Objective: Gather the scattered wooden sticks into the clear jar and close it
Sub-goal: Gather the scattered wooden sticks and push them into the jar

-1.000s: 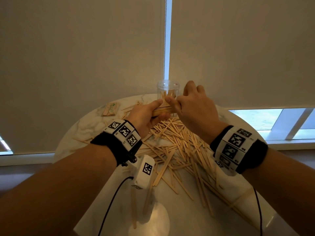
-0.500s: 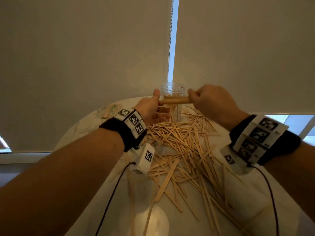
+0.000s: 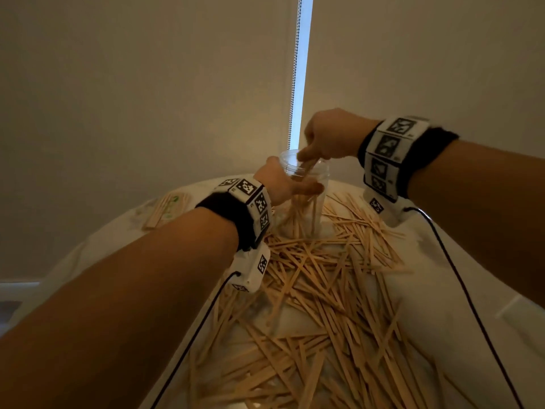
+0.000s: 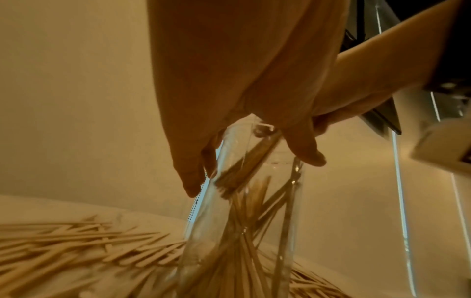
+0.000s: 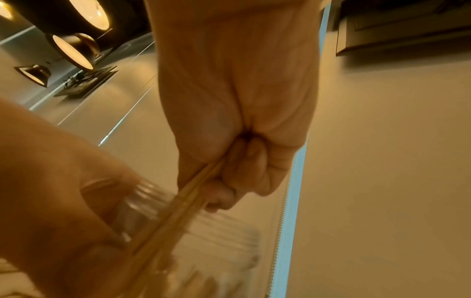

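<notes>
The right hand (image 3: pixel 327 137) is pinching a small bundle of sticks (image 5: pixel 178 211) between curled fingers and feeding it slantwise into the clear jar (image 3: pixel 306 196); the left hand (image 3: pixel 283 184) is wrapping round the jar near its mouth, which is standing on the table (image 3: pixel 442 261) beyond the scattered sticks (image 3: pixel 324 290); an early release risks tips snagging the rim, probably tipping the jar or spilling sticks.

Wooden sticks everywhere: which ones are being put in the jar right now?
The small bundle pinched in the right hand, angled down into the clear jar's mouth; the rest lie loose on the table.
</notes>
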